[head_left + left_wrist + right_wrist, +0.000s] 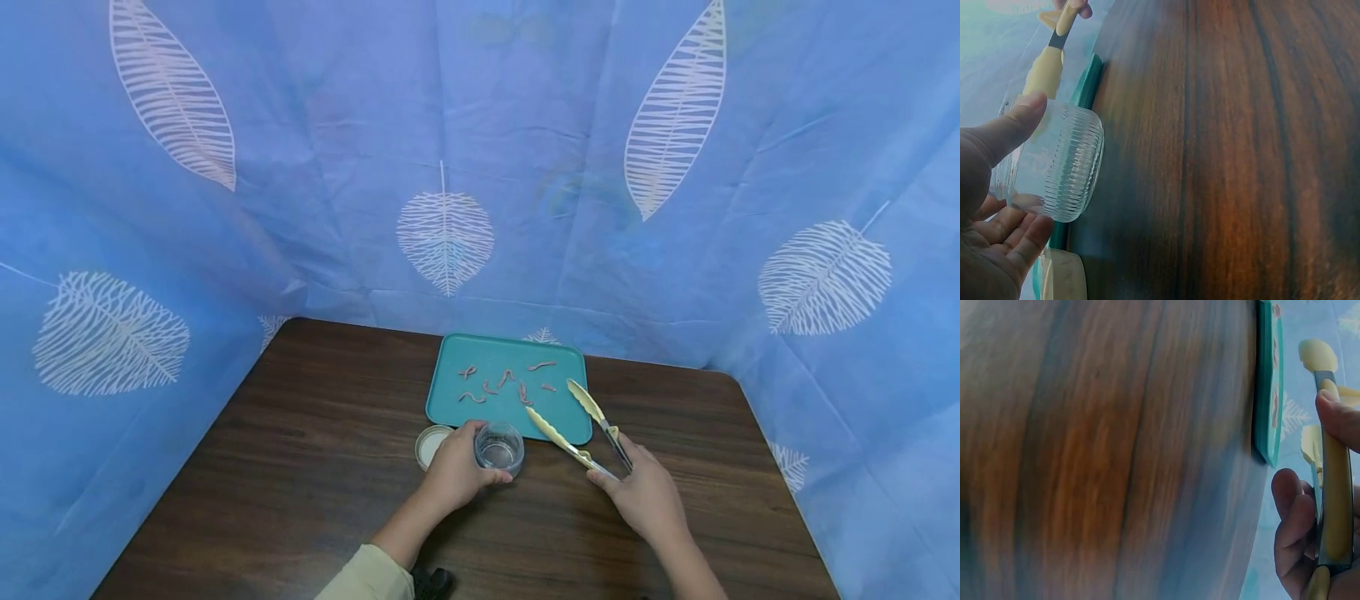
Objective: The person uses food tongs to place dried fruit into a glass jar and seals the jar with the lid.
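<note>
My left hand holds a clear glass jar, thumb on one side and fingers on the other. In the left wrist view the jar shows a ribbed lower wall. My right hand grips a pair of tongs with pale yellow tips, their arms spread apart with nothing between them. Tong tips reach to the near right part of a teal tray. Several pink worm-like pieces lie scattered on the tray. In the right wrist view, thumb and fingers wrap the tongs' handle.
A round lid with a pale inside lies beside the left hand, in front of the tray. The dark wood table is bordered by blue leaf-patterned cloth at the back and sides. A small black object sits by the left sleeve.
</note>
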`<action>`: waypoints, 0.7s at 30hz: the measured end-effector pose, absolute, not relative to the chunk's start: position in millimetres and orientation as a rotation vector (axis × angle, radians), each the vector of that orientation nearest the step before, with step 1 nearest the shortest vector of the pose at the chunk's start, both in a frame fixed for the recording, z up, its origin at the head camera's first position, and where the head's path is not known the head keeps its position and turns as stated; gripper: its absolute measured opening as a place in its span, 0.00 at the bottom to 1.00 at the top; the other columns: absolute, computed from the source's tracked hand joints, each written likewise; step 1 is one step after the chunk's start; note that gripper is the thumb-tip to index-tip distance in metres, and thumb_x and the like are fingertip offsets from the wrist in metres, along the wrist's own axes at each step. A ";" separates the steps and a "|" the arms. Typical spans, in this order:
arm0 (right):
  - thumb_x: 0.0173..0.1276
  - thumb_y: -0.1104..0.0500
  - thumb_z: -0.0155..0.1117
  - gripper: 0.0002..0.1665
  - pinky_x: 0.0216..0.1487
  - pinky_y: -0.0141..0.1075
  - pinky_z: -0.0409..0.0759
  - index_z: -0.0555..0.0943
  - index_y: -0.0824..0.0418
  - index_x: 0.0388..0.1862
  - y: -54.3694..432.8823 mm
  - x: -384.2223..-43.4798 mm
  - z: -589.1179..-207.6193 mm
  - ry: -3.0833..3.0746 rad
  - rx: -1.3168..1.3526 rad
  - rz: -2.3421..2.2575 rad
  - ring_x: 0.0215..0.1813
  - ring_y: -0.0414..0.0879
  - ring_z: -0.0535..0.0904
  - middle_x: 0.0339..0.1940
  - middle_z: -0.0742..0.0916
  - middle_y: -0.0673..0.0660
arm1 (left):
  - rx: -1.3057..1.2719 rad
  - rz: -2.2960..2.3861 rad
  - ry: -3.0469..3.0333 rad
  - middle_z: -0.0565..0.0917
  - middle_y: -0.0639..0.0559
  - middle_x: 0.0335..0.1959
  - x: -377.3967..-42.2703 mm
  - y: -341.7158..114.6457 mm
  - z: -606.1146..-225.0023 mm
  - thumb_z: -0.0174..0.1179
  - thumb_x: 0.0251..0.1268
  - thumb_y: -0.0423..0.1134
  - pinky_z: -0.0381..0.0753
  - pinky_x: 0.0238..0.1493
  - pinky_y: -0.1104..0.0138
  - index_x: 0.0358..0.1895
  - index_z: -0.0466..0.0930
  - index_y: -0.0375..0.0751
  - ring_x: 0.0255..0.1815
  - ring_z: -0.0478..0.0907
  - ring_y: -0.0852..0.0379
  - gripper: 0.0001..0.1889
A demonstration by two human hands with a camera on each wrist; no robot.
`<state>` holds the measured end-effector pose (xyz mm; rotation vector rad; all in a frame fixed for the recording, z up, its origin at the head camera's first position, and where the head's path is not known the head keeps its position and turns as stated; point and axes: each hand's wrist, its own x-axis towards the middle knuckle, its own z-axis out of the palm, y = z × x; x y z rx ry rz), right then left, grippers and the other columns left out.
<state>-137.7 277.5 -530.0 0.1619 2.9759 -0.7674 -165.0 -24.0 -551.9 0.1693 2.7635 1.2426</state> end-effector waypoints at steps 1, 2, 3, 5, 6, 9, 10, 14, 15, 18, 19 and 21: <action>0.68 0.38 0.79 0.58 0.67 0.73 0.78 0.67 0.67 0.84 275.4 -138.7 -531.0 2.985 0.150 -0.746 0.67 0.77 0.81 0.76 0.76 0.79 | 0.166 1.236 2.766 0.84 0.37 0.68 -165.4 -23.9 -551.8 0.88 0.49 0.55 0.83 0.69 0.44 0.75 0.74 0.37 0.70 0.81 0.36 0.51; 0.68 0.38 0.79 0.56 0.68 0.73 0.77 0.68 0.66 0.84 273.4 -139.8 -532.0 2.993 0.139 -0.727 0.71 0.78 0.78 0.76 0.77 0.79 | 0.166 1.235 2.768 0.84 0.37 0.68 -165.5 -23.8 -551.5 0.88 0.49 0.55 0.83 0.68 0.44 0.75 0.74 0.37 0.70 0.82 0.36 0.51; 0.68 0.39 0.79 0.55 0.69 0.74 0.76 0.69 0.66 0.83 271.4 -140.7 -532.5 3.000 0.131 -0.708 0.75 0.79 0.74 0.77 0.76 0.79 | 0.169 1.231 2.771 0.85 0.37 0.68 -165.5 -23.8 -551.0 0.88 0.49 0.55 0.84 0.68 0.45 0.75 0.74 0.36 0.69 0.82 0.36 0.51; 0.68 0.39 0.79 0.53 0.69 0.72 0.77 0.71 0.65 0.82 267.6 -142.8 -533.3 3.011 0.116 -0.672 0.74 0.78 0.75 0.76 0.77 0.78 | 0.178 1.226 2.778 0.85 0.37 0.66 -165.7 -23.9 -551.1 0.88 0.48 0.55 0.84 0.67 0.45 0.74 0.74 0.36 0.68 0.83 0.37 0.51; 0.69 0.40 0.79 0.52 0.69 0.72 0.77 0.72 0.65 0.82 265.9 -143.7 -533.5 3.014 0.111 -0.656 0.74 0.77 0.76 0.76 0.78 0.77 | 0.183 1.227 2.778 0.85 0.37 0.66 -165.8 -24.1 -551.0 0.88 0.48 0.55 0.84 0.67 0.45 0.74 0.74 0.35 0.67 0.83 0.37 0.51; 0.69 0.41 0.79 0.49 0.66 0.70 0.80 0.74 0.64 0.80 260.6 -146.2 -533.7 3.021 0.090 -0.618 0.71 0.75 0.80 0.74 0.81 0.74 | 0.186 1.235 2.767 0.86 0.37 0.66 -165.4 -24.7 -552.9 0.88 0.48 0.55 0.85 0.67 0.45 0.74 0.74 0.35 0.67 0.83 0.38 0.51; 0.69 0.41 0.79 0.48 0.65 0.69 0.81 0.75 0.63 0.80 259.1 -147.1 -533.8 3.022 0.084 -0.608 0.71 0.74 0.80 0.74 0.81 0.74 | 0.185 1.240 2.763 0.86 0.37 0.66 -165.4 -24.9 -553.6 0.88 0.49 0.55 0.84 0.67 0.45 0.74 0.74 0.35 0.67 0.83 0.38 0.51; 0.70 0.42 0.78 0.45 0.63 0.70 0.82 0.76 0.61 0.79 253.4 -148.6 -534.3 3.024 0.080 -0.577 0.69 0.74 0.82 0.73 0.82 0.72 | 0.189 1.253 2.751 0.86 0.36 0.66 -164.0 -25.6 -554.8 0.88 0.49 0.54 0.84 0.67 0.45 0.73 0.74 0.34 0.67 0.83 0.37 0.50; 0.70 0.42 0.78 0.45 0.62 0.69 0.83 0.77 0.60 0.79 252.3 -149.4 -535.2 3.026 0.080 -0.569 0.69 0.73 0.82 0.73 0.82 0.72 | 0.188 1.257 2.748 0.86 0.37 0.65 -163.6 -25.7 -555.0 0.88 0.49 0.54 0.84 0.67 0.45 0.73 0.74 0.34 0.67 0.83 0.37 0.50; 0.71 0.42 0.78 0.43 0.60 0.69 0.84 0.78 0.59 0.78 249.8 -152.3 -538.0 3.047 0.076 -0.556 0.67 0.73 0.83 0.73 0.83 0.72 | 0.191 1.273 2.758 0.86 0.37 0.64 -163.3 -26.1 -555.7 0.88 0.48 0.54 0.85 0.65 0.45 0.72 0.75 0.34 0.66 0.84 0.37 0.50; 0.71 0.42 0.78 0.42 0.59 0.68 0.84 0.78 0.58 0.78 249.2 -153.6 -538.9 3.055 0.074 -0.551 0.67 0.73 0.84 0.72 0.83 0.72 | 0.192 1.273 2.765 0.86 0.37 0.64 -163.3 -26.2 -555.7 0.88 0.48 0.54 0.85 0.65 0.45 0.72 0.75 0.35 0.66 0.84 0.38 0.50; 0.71 0.42 0.78 0.41 0.59 0.68 0.85 0.79 0.57 0.77 247.9 -156.5 -540.1 3.066 0.071 -0.540 0.66 0.73 0.84 0.71 0.84 0.72 | 0.188 1.282 2.772 0.86 0.38 0.63 -163.9 -26.3 -555.9 0.88 0.48 0.54 0.85 0.64 0.46 0.72 0.76 0.35 0.65 0.84 0.38 0.49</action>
